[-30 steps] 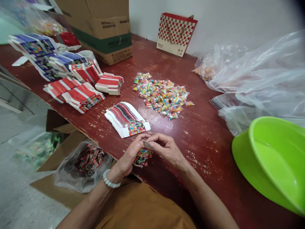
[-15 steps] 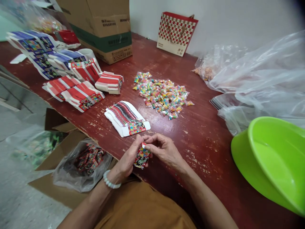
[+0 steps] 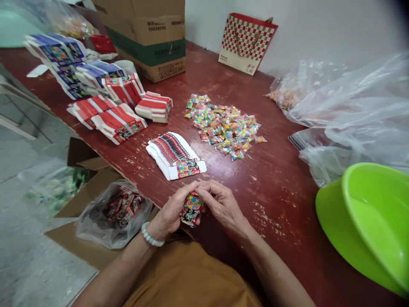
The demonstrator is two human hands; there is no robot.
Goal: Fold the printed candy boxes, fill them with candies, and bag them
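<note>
Near the table's front edge, my left hand (image 3: 171, 211) is wrapped round a small printed candy box (image 3: 191, 209), red, black and multicoloured. My right hand (image 3: 222, 202) is closed over the box's top end, its thumb and fingers pressed there, so that end is hidden. Just beyond my hands lies a fanned stack of flat box blanks (image 3: 172, 155) with white flaps. Farther back and to the right is a loose pile of small wrapped candies (image 3: 223, 125).
Banded bundles of red blanks (image 3: 119, 121) and blue blanks (image 3: 64, 57) stand at the left, before a large carton (image 3: 150, 38). A green basin (image 3: 361, 230) and plastic bags (image 3: 358, 106) are at the right. Below the edge, an open carton (image 3: 76, 238) holds a bag of filled-looking boxes (image 3: 124, 207).
The white flap that showed at the top of the box is now covered by my right fingers, pressed in against it. The view has shifted slightly to the left.
</note>
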